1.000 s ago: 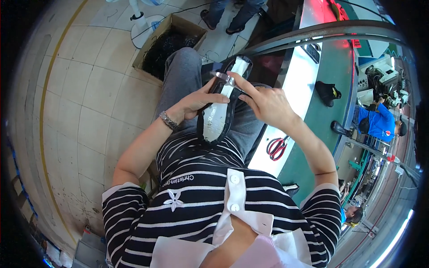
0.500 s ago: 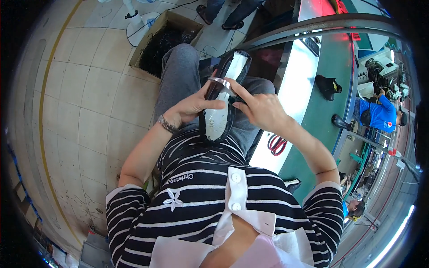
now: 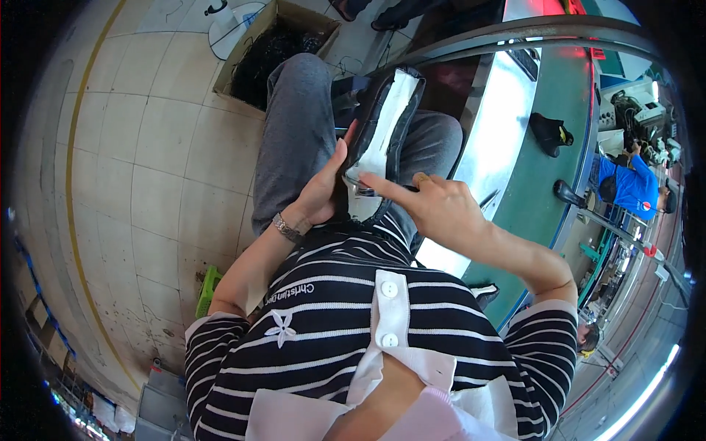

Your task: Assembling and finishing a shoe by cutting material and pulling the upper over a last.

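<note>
A black shoe (image 3: 390, 125) lies sole side up over my lap, its underside showing a long white strip and black gathered edges. My left hand (image 3: 322, 187) wraps round the shoe's left side near the end closest to my body. Above that same end, my right hand (image 3: 445, 209) grips a shiny metal tool (image 3: 364, 190), pressed to the white underside. Its forefinger stretches along the tool; most of the tool is hidden by the fingers, so its kind cannot be made out.
On my right runs a green bench (image 3: 546, 95) with a bright metal edge strip (image 3: 489, 132). A black shoe (image 3: 550, 134) stands on it. A cardboard box (image 3: 239, 73) of dark scraps sits on the floor ahead left. A person in blue (image 3: 625, 187) is at the far right.
My right hand has drawn the metal tool down the shoe toward my body. My left thumb has left the white underside and moved to the shoe's side. The shoe's far end has shifted right.
</note>
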`<control>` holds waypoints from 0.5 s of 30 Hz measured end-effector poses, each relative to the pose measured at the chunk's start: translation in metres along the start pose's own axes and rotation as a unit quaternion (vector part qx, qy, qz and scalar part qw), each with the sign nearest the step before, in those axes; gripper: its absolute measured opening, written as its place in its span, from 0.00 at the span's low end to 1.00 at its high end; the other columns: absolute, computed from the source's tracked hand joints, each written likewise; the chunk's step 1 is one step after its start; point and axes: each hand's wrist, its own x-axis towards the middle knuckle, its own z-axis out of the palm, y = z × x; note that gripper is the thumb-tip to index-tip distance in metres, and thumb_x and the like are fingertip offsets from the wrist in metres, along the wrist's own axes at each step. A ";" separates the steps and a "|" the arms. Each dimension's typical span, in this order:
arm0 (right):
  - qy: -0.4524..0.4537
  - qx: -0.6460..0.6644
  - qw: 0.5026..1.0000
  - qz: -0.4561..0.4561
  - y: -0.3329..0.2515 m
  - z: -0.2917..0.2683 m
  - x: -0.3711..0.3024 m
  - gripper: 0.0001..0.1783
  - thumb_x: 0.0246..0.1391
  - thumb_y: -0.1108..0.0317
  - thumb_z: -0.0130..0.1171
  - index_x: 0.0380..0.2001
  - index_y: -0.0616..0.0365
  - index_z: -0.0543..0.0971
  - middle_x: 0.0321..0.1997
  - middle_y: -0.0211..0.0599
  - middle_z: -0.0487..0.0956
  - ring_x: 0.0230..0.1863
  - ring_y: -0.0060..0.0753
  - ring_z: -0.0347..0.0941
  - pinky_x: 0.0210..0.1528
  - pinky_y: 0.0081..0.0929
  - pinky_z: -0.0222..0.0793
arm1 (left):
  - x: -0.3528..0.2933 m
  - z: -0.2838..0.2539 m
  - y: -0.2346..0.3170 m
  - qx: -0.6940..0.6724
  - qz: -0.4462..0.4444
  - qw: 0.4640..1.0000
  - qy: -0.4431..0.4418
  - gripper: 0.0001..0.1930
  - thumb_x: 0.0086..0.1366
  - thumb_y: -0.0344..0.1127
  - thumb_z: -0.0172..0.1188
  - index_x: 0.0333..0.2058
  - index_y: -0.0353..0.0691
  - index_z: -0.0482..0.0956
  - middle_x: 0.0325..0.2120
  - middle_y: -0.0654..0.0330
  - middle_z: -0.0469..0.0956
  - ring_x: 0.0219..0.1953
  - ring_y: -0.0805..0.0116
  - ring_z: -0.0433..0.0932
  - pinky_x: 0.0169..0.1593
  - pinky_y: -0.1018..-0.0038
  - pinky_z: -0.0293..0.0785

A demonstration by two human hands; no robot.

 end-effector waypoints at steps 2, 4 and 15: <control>-0.079 0.130 0.988 0.018 0.011 0.008 0.000 0.43 0.53 0.73 0.56 0.66 0.19 0.56 0.24 0.34 0.73 0.20 0.30 0.73 0.19 0.27 0.71 | 0.000 0.000 -0.001 0.020 0.017 1.000 -0.007 0.36 0.67 0.61 0.46 0.69 0.65 0.42 0.67 0.62 0.52 0.64 0.67 0.58 0.66 0.65 0.55; -0.032 0.125 0.992 0.013 0.013 0.024 -0.005 0.42 0.53 0.72 0.57 0.65 0.18 0.57 0.20 0.30 0.72 0.17 0.25 0.70 0.14 0.23 0.67 | -0.001 0.002 0.000 0.040 0.027 0.999 -0.017 0.38 0.66 0.59 0.50 0.69 0.65 0.42 0.68 0.62 0.50 0.65 0.66 0.56 0.66 0.65 0.53; -0.054 0.203 0.977 0.042 0.013 -0.011 -0.010 0.34 0.57 0.64 0.57 0.66 0.27 0.60 0.18 0.32 0.75 0.14 0.29 0.70 0.15 0.27 0.66 | 0.006 0.013 -0.004 0.186 0.098 0.975 0.076 0.42 0.64 0.49 0.57 0.70 0.50 0.43 0.70 0.58 0.40 0.70 0.64 0.42 0.69 0.65 0.40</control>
